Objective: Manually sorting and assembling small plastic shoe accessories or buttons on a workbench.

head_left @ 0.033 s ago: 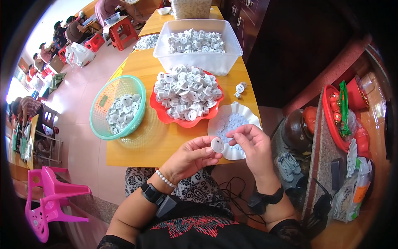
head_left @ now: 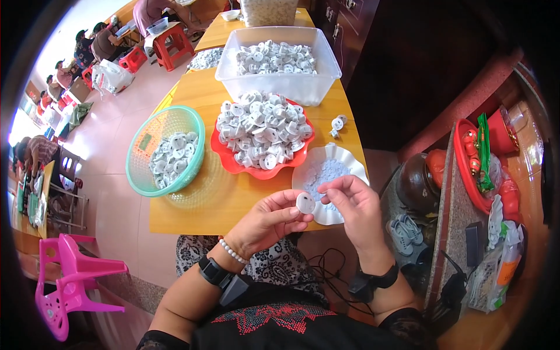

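At frame centre our left hand (head_left: 269,220) pinched a white disc (head_left: 305,202) while our right hand (head_left: 353,205), fingers curled, pressed something tiny onto it, needing careful alignment next.

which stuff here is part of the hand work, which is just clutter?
In use:
left hand holding a white disc part
right hand beside it
white scalloped dish
red tray, green basket, clear tub of white parts

Lying about:
pink plastic chair
red bowl
grey shoes

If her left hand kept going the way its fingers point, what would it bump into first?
Most likely the right hand, just past the small white round piece that the left hand holds; beyond it lies the white scalloped dish. Depth is uncertain.
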A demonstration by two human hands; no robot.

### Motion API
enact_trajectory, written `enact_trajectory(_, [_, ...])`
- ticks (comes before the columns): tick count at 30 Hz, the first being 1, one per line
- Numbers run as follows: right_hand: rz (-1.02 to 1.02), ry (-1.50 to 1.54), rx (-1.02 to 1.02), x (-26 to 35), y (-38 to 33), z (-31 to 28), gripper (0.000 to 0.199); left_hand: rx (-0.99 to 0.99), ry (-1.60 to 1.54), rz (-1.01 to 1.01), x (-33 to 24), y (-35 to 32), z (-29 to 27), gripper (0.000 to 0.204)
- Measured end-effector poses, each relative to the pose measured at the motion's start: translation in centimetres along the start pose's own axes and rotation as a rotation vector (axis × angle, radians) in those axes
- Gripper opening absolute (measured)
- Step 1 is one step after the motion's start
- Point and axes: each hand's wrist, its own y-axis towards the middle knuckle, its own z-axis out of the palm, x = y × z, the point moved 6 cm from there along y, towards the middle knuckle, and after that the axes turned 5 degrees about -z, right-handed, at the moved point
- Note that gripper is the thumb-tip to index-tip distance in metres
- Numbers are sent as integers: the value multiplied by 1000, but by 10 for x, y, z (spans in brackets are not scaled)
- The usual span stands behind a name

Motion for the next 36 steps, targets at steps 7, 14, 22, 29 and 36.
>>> enact_trajectory(7, [40, -75, 31, -1, -10, 14, 9, -57, 137, 154, -10, -1, 15, 28])
enact_trajectory(14, [-33, -152, 27, -2, -11, 19, 9, -120, 252, 236, -11, -4, 14, 28])
enact_trajectory(22, [-149, -255, -1, 5, -12, 21, 10, -192, 282, 297, -15, -7, 17, 28])
enact_trajectory(29, [-356, -457, 75, 19, -8, 25, 8, -215, 319, 314, -18, -8, 19, 27])
enact_trajectory(36, [-83, -257, 45, 14, -8, 21, 10, -210, 352, 346, -24, -9, 17, 24])
